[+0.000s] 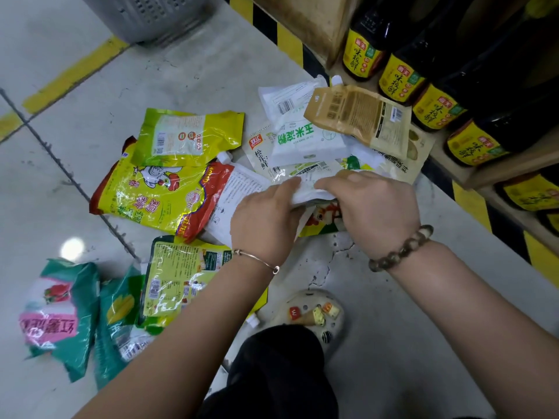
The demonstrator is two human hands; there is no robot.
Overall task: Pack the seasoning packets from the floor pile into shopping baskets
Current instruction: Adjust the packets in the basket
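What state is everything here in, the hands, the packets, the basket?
white packet, gripped by both hands.
left hand, grips its left end.
right hand, grips its right end.
yellow chicken packet, flat on the floor.
brown pouch, lying atop other packets.
grey basket, standing on the floor, inside hidden.
soy sauce bottles, standing on the shelf.
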